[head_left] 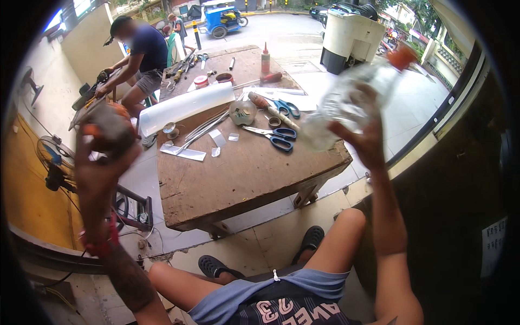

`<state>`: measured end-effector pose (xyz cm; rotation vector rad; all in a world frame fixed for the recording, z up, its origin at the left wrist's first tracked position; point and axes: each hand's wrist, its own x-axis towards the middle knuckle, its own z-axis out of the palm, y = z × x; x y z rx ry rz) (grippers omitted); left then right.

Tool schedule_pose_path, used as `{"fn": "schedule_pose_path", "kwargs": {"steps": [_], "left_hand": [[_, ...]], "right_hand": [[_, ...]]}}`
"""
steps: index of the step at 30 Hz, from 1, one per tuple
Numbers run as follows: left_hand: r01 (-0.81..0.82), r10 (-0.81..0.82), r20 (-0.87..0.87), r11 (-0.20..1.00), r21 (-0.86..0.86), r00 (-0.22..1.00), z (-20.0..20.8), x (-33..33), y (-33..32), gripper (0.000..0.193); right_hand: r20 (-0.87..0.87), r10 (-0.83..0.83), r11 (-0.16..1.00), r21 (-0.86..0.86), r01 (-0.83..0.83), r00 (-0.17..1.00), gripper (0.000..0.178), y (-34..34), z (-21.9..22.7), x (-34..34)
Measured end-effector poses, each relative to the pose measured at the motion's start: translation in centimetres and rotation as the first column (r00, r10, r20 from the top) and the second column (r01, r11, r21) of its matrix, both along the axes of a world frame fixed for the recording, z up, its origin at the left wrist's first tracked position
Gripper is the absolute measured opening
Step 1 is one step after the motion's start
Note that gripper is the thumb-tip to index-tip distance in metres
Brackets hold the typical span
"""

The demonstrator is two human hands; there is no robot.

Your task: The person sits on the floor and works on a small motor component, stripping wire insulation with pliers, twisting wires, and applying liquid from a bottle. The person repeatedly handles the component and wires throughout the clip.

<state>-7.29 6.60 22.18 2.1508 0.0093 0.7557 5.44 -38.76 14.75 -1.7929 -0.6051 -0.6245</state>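
Observation:
My left hand (pixel 103 168) is raised at the left, its fingers curled round a blurred grey-brown and orange object (pixel 111 127). What kind of thing that is, I cannot make out. To the right, my right hand (pixel 369 132) grips a clear plastic bottle (pixel 338 97) with an orange cap, tilted with the cap up and to the right. Between the two hands stands a wooden table (pixel 244 181). Blue-handled scissors (pixel 279 138), a clear round piece (pixel 242 112), a roll of translucent sheet (pixel 187 108) and cut plastic scraps (pixel 216 137) lie on it.
A squeeze bottle (pixel 265 60), a red-lidded tin (pixel 201 82) and hand tools (pixel 181 67) stand or lie at the table's far side. Beyond its left edge a person (pixel 142 51) bends over work. A white drum (pixel 352 35) is at the back right.

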Motion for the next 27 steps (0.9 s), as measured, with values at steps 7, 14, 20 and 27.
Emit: {"fn": "schedule_pose_path", "kwargs": {"steps": [7,14,20,27], "left_hand": [[0.206,0.031,-0.588,0.920,0.333,0.808,-14.0,7.3,-5.0,0.097],[0.292,0.019,-0.623,0.871,0.394,0.782,-18.1,9.4,-7.0,0.107],[0.222,-0.078,-0.486,0.944,0.245,0.870,-19.3,7.8,-6.2,0.121],[0.228,-0.161,-0.366,0.963,0.146,0.917,-21.5,5.9,-5.1,0.115]], "right_hand": [[-0.277,-0.398,0.917,-0.128,0.377,0.875,0.077,-17.3,-12.9,-16.7],[-0.414,-0.772,0.606,-0.249,0.755,0.483,0.083,-24.2,-38.5,-39.6],[-0.770,-0.629,0.477,-0.269,0.837,0.111,0.083,-21.8,-52.3,-44.8],[-0.879,-0.477,0.554,-0.308,0.774,-0.008,0.070,-20.1,-52.8,-40.7]]}}
